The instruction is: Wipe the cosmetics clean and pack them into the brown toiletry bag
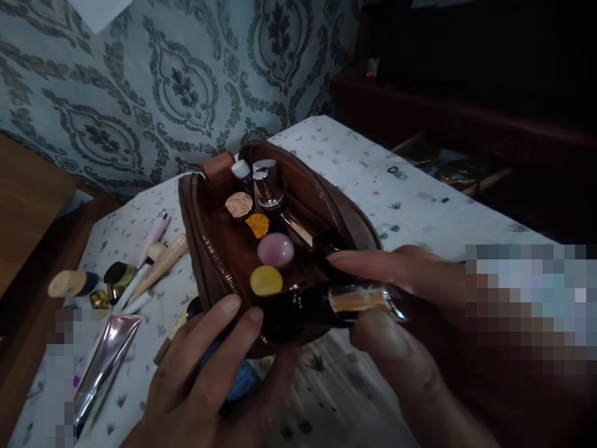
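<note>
A brown zippered makeup bag (190,211) stands open on the table. My left hand (200,367) holds its near edge, fingertips over the zipper and thumb low on the outside. In my right hand (415,323), between thumb and fingers, is a black cosmetic tube (289,311) with a shiny metallic band, lying level over the bag's near side. Inside the bag are a yellow round cap (266,281), a pink round cap (275,250), an orange cap (257,225), a marbled peach disc (239,204), a silver-capped bottle (269,190) and a white-capped bottle (241,169).
Left of the bag lie a shiny pink squeeze tube (109,354), a beige tube (158,267), a foundation-coloured bottle (69,284) and several smaller cosmetics. Something blue (242,379) shows under my left hand. Patterned wallpaper (181,87) rises behind; an open drawer (448,168) is at right.
</note>
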The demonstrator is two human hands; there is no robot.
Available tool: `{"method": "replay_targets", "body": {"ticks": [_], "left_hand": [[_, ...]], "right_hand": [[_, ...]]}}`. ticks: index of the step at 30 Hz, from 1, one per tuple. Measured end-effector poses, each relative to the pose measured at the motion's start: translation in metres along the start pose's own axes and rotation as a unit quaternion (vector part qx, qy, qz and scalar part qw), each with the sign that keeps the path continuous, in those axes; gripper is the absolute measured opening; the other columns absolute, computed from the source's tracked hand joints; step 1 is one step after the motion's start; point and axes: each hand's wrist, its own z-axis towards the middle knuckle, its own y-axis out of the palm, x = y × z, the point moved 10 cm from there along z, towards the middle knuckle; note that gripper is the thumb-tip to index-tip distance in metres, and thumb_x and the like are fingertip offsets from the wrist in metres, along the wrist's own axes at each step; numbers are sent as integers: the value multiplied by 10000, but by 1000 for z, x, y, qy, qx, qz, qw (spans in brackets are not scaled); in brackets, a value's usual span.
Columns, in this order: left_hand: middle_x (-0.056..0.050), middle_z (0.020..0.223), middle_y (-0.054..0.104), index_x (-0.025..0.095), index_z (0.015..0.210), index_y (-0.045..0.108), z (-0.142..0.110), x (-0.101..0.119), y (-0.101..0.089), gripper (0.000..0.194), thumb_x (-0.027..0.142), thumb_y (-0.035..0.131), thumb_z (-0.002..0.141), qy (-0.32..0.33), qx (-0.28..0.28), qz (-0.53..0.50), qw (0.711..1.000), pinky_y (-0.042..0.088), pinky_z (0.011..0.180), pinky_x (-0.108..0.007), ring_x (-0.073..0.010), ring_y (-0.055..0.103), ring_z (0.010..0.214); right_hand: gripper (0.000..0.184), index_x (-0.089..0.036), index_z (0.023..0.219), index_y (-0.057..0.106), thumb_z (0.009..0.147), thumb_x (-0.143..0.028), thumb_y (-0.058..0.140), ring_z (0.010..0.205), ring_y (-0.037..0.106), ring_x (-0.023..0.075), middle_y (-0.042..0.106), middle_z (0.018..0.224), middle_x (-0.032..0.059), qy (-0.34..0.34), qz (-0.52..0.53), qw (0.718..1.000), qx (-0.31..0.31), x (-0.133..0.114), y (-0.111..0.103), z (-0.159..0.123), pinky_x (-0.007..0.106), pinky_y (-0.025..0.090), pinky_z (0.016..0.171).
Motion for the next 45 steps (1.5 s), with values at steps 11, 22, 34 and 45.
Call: {"method": "replay_targets", "body": {"ticks": [11,22,34,45], "left_hand": [[-59,1377,528,276,1168,689,1,0,-1,261,206,490,1012,42,-28,-23,998,226,1243,-363,-213,287,1507],[-122,1372,543,210,1188,672,-4,2,0,285,149,471,994,78,21,-29,996,418,1084,-450,-300,379,1434],[-173,1318,600,166,1140,675,2,5,-9,254,105,498,968,97,28,-5,995,570,916,-467,-340,459,1372],[-153,1356,599,171,1158,656,1,4,-11,234,138,512,976,102,29,1,994,605,906,-422,-323,474,1378]], "right_hand": [[304,-314,1267,639,988,-261,531,934,719,231,736,1047,42,-57,22,994,-87,-15,17,21,332,633,731],[191,-330,1122,697,975,-357,577,711,676,190,708,849,14,-26,-54,993,103,-17,-38,36,351,567,631],[197,-231,1139,647,969,-196,554,750,650,185,688,925,63,-163,-133,978,2,-44,-18,53,314,530,669],[225,-202,1135,638,1000,-222,458,848,670,236,697,948,85,-224,-246,933,-138,-50,15,75,349,531,702]]}}
